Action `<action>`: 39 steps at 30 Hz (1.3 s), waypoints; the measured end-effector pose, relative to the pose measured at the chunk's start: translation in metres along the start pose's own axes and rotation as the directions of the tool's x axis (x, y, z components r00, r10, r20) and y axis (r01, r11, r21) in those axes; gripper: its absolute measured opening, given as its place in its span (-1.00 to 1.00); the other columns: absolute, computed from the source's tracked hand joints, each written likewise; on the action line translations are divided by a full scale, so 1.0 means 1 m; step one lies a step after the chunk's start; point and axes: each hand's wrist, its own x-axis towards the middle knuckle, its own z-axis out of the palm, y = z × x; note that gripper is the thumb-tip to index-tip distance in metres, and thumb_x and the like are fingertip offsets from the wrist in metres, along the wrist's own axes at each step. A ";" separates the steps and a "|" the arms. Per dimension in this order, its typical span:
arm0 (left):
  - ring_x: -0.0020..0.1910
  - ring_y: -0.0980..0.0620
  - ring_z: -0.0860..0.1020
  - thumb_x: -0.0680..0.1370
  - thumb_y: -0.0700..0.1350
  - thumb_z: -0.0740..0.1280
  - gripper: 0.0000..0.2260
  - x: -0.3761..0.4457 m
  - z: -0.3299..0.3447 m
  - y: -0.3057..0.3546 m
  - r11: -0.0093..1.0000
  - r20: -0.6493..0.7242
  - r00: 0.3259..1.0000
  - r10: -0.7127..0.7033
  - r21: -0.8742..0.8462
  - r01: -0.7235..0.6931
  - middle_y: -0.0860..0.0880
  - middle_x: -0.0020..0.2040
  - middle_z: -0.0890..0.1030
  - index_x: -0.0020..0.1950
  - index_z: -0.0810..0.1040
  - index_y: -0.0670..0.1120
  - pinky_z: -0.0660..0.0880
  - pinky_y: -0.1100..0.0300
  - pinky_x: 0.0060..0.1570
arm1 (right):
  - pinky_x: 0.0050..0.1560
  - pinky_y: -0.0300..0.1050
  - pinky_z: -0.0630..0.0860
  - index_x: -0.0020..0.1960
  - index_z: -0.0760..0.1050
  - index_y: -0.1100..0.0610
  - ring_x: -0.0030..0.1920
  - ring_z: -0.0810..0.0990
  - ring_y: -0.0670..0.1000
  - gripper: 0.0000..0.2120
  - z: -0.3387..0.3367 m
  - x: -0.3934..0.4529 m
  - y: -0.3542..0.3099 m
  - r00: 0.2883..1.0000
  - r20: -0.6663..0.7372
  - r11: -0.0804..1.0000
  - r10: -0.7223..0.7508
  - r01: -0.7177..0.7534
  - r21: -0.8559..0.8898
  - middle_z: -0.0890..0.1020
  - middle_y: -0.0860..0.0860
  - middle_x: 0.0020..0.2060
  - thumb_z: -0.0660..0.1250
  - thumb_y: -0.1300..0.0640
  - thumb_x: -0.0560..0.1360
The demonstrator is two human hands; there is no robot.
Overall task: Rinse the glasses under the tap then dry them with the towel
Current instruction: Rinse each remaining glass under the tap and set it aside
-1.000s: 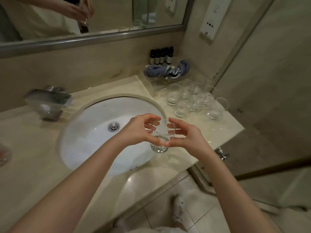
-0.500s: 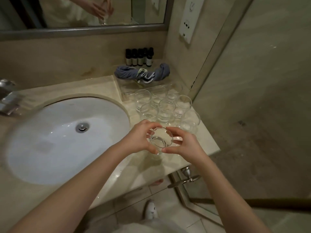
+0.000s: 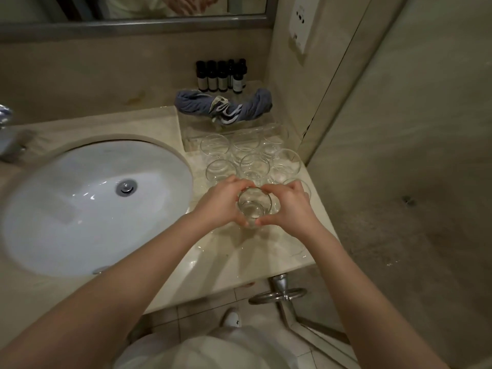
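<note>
Just right of the sink (image 3: 93, 209), both hands cup one upright glass (image 3: 254, 206) above the table (image 3: 239, 262): left hand (image 3: 221, 202) and right hand (image 3: 290, 206) fingers curl round its wall. Likely wet, slippery and fragile, it is best gripped around the sides. Beyond it stand more glasses (image 3: 250, 158), then the towel (image 3: 223, 105).

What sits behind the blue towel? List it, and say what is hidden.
Behind the blue towel, a row of small dark bottles with pale labels stands against the wall. Their bases are covered by the towel, and the label text is too small to read.
</note>
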 end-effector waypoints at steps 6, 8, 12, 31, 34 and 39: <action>0.08 -0.08 0.55 0.21 -0.06 0.65 -0.17 0.003 0.005 0.008 0.990 -0.008 0.999 -0.034 0.138 0.034 0.01 0.22 0.40 0.43 0.40 0.05 0.53 -0.02 0.06 | 0.15 -0.12 0.23 0.40 0.40 -0.02 0.21 0.26 0.02 -0.21 -0.004 0.010 0.005 0.999 0.045 1.000 -0.019 0.019 0.006 0.56 -0.09 0.21 0.59 -0.07 0.23; 0.08 -0.08 0.54 0.24 -0.05 0.64 -0.18 0.004 0.008 0.010 0.983 -0.006 0.999 -0.046 0.179 0.046 0.00 0.23 0.38 0.45 0.38 0.06 0.52 0.01 0.04 | 0.16 -0.13 0.24 0.41 0.40 -0.01 0.22 0.26 0.02 -0.21 -0.006 0.011 0.007 0.998 0.055 1.000 -0.013 0.012 0.019 0.55 -0.09 0.22 0.60 -0.03 0.24; 0.13 -0.13 0.53 0.30 -0.05 0.61 -0.18 0.005 0.010 0.014 0.966 0.010 0.998 -0.056 0.252 0.051 -0.04 0.29 0.36 0.48 0.31 0.02 0.52 0.01 0.02 | 0.21 -0.07 0.23 0.42 0.37 -0.02 0.28 0.26 0.03 -0.23 -0.010 0.011 0.005 0.996 0.092 1.000 0.002 0.001 -0.029 0.53 -0.10 0.26 0.58 -0.05 0.27; -0.11 0.06 0.44 0.39 0.04 0.55 -0.35 -0.120 -0.159 -0.097 0.892 0.141 0.963 -0.229 0.428 0.149 0.09 0.29 0.51 0.41 0.37 0.11 0.36 0.18 -0.15 | 0.22 0.05 0.36 0.49 0.25 -0.06 0.33 0.35 0.07 -0.27 0.049 0.012 -0.217 0.932 0.299 0.821 -0.204 0.329 -0.466 0.46 -0.04 0.33 0.48 -0.08 0.41; -0.27 0.12 0.43 0.39 0.05 0.55 -0.36 -0.156 -0.194 -0.149 0.881 0.139 0.953 -0.268 0.437 0.184 0.08 0.28 0.52 0.41 0.38 0.09 0.36 0.19 -0.16 | 0.18 0.02 0.38 0.48 0.27 -0.05 0.30 0.38 0.07 -0.27 0.086 0.013 -0.270 0.933 0.303 0.823 -0.195 0.324 -0.466 0.48 -0.04 0.30 0.49 -0.09 0.39; -0.09 0.05 0.49 0.36 0.06 0.57 -0.35 -0.227 -0.270 -0.246 0.855 0.124 0.937 -0.325 0.461 0.236 0.08 0.26 0.53 0.39 0.40 0.09 0.33 0.19 -0.19 | 0.18 0.02 0.37 0.47 0.29 -0.03 0.33 0.37 0.06 -0.29 0.159 0.015 -0.377 0.921 0.320 0.849 -0.222 0.344 -0.400 0.47 -0.04 0.33 0.49 -0.06 0.39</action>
